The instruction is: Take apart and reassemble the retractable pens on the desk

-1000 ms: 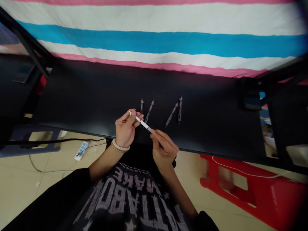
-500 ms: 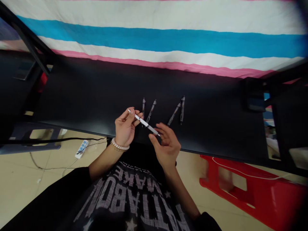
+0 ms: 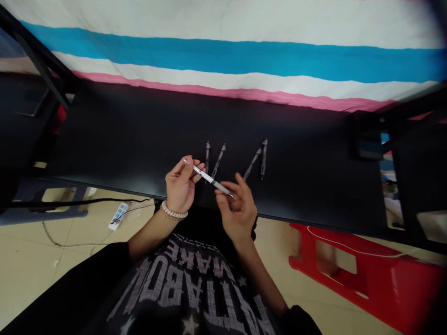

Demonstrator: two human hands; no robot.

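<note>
A white pen [image 3: 206,176] slants in front of me above the desk's front edge, its pointed end down to the right. My left hand [image 3: 180,184] pinches its upper end between thumb and fingers. At the lower grip is my right hand [image 3: 238,207], its thumb and curled fingers around the pen near the tip, with one finger raised and slightly blurred. Beyond my hands lie dark pens: one upright in view [image 3: 208,156], a slanted one [image 3: 219,160] beside it, and a pair to the right, a slanted pen [image 3: 253,164] and a straighter one [image 3: 264,159].
The black desk [image 3: 139,130] stretches across, with a striped cloth [image 3: 223,58] behind it. A dark box-like object [image 3: 366,137] is at its right end. Below are a red stool [image 3: 384,284] and a white power strip [image 3: 118,216] with cables on the floor.
My right hand has shifted slightly left and turned, and one of its fingers has lifted. The white pen stays in my left hand at almost the same slant.
</note>
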